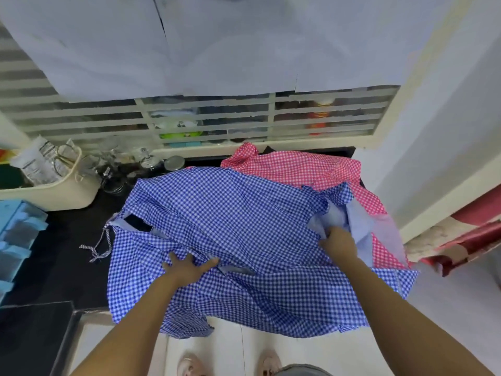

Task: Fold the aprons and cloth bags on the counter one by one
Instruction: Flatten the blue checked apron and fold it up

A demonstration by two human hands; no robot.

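Black counter (67,253): blue checked apron (230,213) spread across it, overlapping pink checked apron (298,166). Left hand (187,267) — fingers spread, pressing flat; best kept as anchor. Right hand (339,242) — fingers curled round pale band (357,223); draw taut before folding. Tuck in loose tie (100,248).

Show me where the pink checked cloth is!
In the head view, the pink checked cloth lies at the back right of the black counter, partly under the blue checked apron.

The blue checked apron (230,213) hides much of the pink checked apron (292,164); its folds bury the fingertips of the right hand (337,241).
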